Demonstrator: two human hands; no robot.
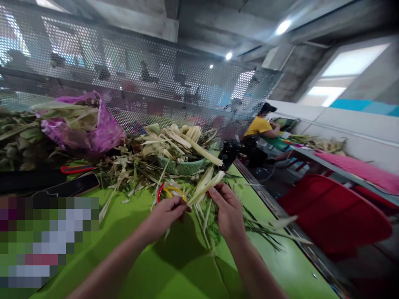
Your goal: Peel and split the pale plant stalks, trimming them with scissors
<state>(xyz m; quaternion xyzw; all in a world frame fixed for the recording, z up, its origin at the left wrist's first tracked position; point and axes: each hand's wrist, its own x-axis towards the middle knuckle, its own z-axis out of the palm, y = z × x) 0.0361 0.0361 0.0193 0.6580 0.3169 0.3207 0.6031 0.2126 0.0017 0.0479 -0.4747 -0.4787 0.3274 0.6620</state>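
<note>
Leftmost, a purple bag [93,133] and a dark phone [73,187] are seen on the green table [174,265], well apart from the hands. Nearer the middle, a pale leaf strip [204,187] is pinched at its lower end by the left hand [166,214] and midway by the right hand [229,211]. Its long axis slants up to the far right, with a scrap-heaped green basket [183,167] just behind and a red chair [333,211] off to the right.
</note>
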